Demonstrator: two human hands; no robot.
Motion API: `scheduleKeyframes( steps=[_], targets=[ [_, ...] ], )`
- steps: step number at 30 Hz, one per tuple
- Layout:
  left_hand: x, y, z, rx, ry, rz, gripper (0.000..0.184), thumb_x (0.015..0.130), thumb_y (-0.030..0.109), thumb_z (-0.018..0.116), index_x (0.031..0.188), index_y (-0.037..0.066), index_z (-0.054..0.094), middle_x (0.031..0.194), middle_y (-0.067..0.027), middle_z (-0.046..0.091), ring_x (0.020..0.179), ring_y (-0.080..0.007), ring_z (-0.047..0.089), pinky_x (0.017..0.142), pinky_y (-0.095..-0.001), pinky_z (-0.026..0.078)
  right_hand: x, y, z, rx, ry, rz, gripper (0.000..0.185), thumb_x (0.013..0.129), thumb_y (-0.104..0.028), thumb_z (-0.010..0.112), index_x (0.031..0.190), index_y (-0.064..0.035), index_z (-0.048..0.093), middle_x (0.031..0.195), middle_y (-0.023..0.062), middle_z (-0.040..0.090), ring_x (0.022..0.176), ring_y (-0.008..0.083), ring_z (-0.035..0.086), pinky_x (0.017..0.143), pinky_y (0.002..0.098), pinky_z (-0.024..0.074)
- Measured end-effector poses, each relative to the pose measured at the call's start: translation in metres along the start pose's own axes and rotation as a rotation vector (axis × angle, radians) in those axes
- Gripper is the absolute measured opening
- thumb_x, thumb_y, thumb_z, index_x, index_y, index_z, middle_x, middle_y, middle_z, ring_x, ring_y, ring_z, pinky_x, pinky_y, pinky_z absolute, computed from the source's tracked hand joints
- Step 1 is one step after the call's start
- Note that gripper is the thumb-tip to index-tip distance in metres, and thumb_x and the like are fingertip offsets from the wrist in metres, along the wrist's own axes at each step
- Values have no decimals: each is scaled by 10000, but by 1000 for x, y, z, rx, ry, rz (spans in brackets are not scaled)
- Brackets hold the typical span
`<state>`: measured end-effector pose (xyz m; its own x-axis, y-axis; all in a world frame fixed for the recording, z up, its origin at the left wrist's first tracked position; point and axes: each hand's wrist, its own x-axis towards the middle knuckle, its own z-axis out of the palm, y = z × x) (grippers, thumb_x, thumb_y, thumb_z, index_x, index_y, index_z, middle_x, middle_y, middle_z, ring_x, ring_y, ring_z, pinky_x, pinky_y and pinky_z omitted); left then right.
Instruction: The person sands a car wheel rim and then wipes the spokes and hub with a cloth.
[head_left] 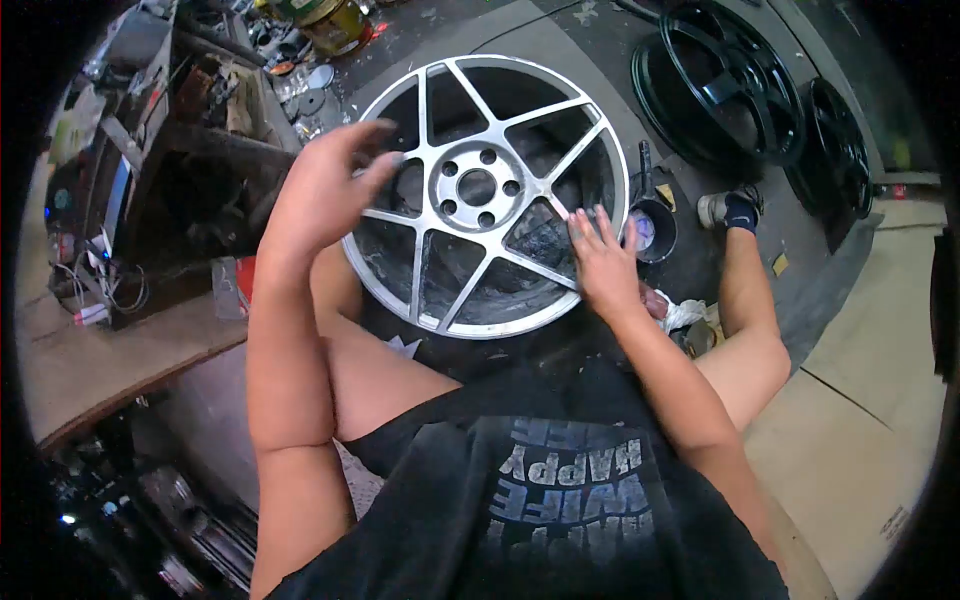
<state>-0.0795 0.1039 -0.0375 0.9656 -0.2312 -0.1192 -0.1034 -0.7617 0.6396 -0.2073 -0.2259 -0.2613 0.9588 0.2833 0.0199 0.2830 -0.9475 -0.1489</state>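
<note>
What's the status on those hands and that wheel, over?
Left hand: open, raised over wheel's edge. Right hand: open, on wheel. Wheel: lying flat, spokes up. Pan close beside it, near right hand.

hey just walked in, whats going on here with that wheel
A person sits low with a silver spoked wheel lying face up in front of them. Their right hand is spread against the wheel's near right side, while their left hand is raised over its left edge, fingers partly curled; whether it holds anything small is unclear. Darker wheels and a black pan lie off to the right.
</note>
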Motion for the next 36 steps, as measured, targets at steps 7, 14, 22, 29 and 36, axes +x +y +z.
scheduleKeyframes(
  steps=[7, 14, 22, 29, 36],
  targets=[
    [-19, 19, -4, 38, -129, 222, 395, 899, 99, 728, 1283, 27, 669, 1057, -163, 725, 950, -310, 695, 848, -395, 541, 9, 9, -14, -94, -192, -159, 555, 970, -124, 457, 1517, -33, 466, 1586, 127, 468, 1471, 289, 433, 1220, 567, 257],
    [-14, 21, -4, 98, -34, 421, 422, 888, 163, 749, 1277, 24, 668, 1132, -204, 714, 1040, -364, 688, 911, -419, 543, 45, -7, -4, -207, -169, -158, 622, 951, -116, 468, 1569, -74, 401, 1630, 117, 408, 1506, 282, 381, 1231, 548, 243],
    [-26, -9, -21, 197, -144, 308, 447, 901, 236, 749, 1286, 28, 659, 1132, -210, 701, 1041, -378, 672, 919, -443, 532, -23, 12, -17, 63, -176, -64, 536, 962, -95, 525, 1495, -44, 496, 1515, 182, 529, 1398, 355, 511, 1160, 508, 390],
    [-27, 18, 1, 157, -215, 367, 473, 891, 243, 748, 1313, 52, 650, 1112, -197, 701, 1043, -384, 668, 924, -456, 526, 31, -18, -4, 277, -212, 455, 386, 1019, -189, 514, 1371, -81, 630, 1150, 222, 725, 1113, 387, 678, 1114, 567, 372],
    [-8, 32, 11, 314, -296, 296, 495, 864, 200, 767, 1325, 74, 636, 1126, -189, 683, 1028, -402, 654, 894, -466, 528, 29, -18, -6, 258, 34, 85, 449, 930, -64, 521, 1366, 27, 582, 1331, 215, 658, 1199, 378, 637, 1157, 561, 355]
  ],
)
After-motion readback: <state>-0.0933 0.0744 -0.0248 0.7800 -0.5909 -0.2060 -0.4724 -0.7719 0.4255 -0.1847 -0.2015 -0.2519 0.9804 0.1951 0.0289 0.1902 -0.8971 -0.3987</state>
